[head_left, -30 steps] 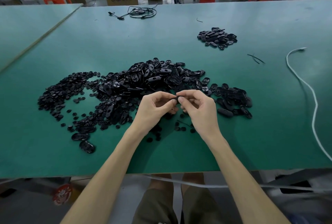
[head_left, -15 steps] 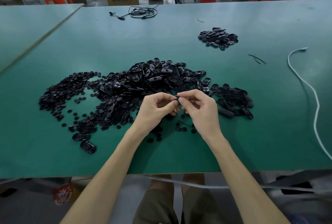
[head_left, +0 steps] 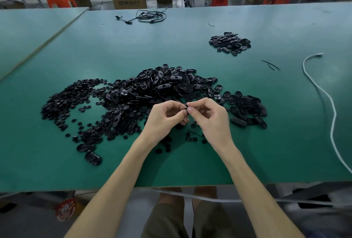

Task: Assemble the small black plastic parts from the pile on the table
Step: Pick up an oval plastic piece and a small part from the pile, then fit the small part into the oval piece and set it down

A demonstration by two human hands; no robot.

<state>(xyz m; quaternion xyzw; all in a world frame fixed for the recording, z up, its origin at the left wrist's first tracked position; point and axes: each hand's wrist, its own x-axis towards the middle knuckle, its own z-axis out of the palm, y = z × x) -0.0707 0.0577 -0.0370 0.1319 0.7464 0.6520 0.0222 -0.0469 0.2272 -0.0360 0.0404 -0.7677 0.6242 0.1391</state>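
Observation:
A big pile of black oval plastic shells (head_left: 167, 87) lies mid-table, with a spread of small round black pieces (head_left: 64, 102) to its left. My left hand (head_left: 163, 121) and my right hand (head_left: 211, 119) meet just in front of the pile, fingertips together. Both pinch one small black part (head_left: 186, 109), mostly hidden by the fingers. More oval shells (head_left: 245, 110) lie right of my right hand. A smaller separate heap of black parts (head_left: 229, 43) sits at the far right.
The green table (head_left: 190, 167) ends just before my knees. A white cable (head_left: 327, 100) curves along its right side. A coiled black cable (head_left: 150, 16) lies at the far edge. Thin black ties (head_left: 270, 64) lie near the small heap. Cardboard boxes and orange stools stand behind.
Both hands stay together on the small part with only slight finger shifts. Nothing else on the table has moved.

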